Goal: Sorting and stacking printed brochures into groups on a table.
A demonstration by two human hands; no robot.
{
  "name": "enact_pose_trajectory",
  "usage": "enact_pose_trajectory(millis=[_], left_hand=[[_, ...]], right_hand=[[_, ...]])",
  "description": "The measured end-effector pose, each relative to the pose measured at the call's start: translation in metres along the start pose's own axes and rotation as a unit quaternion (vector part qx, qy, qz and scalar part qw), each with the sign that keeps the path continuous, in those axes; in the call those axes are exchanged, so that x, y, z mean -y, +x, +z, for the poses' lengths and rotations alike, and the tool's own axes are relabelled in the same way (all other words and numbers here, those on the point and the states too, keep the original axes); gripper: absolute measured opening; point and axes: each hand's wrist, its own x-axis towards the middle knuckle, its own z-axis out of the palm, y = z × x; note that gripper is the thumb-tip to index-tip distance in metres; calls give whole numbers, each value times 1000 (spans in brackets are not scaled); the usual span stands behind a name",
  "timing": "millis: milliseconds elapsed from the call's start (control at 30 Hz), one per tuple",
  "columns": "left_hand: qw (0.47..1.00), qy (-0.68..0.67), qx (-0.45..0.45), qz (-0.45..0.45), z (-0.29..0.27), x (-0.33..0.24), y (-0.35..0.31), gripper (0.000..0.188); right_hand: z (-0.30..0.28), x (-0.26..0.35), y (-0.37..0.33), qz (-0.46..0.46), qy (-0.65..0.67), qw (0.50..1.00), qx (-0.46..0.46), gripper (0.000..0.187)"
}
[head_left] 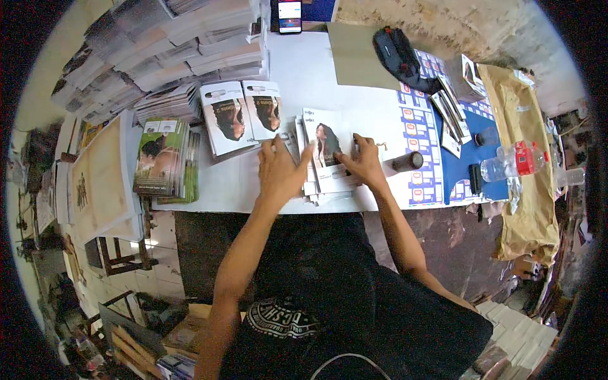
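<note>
A small, uneven stack of printed booklets lies in front of me, its white cover showing a dark-haired figure. My left hand is at the stack's left side, fingers stretched forward and apart, with the thumb against the booklets' edge. On the other side, my right hand has its thumb at the cover's right edge and its fingers spread away from it. Neither hand is closed round anything. Just left of the stack, two piles of similar booklets lie side by side. Green-covered booklets lie farther left.
Tall stacks of printed sheets rise at the back left. To my right stand a dark cylinder and plastic bottles. A black pouch, a phone and brown wrapping paper lie around the white tabletop.
</note>
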Motion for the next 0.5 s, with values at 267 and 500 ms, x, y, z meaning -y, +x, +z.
enact_pose_trajectory(millis=[267,500], left_hand=[[903,-399,32,-154,46,1,-10,60],[884,-392,98,-236,36,-29,-2,49]], right_hand=[[6,38,-15,0,99,995,7,77],[15,21,-28,26,144,989,8,64]])
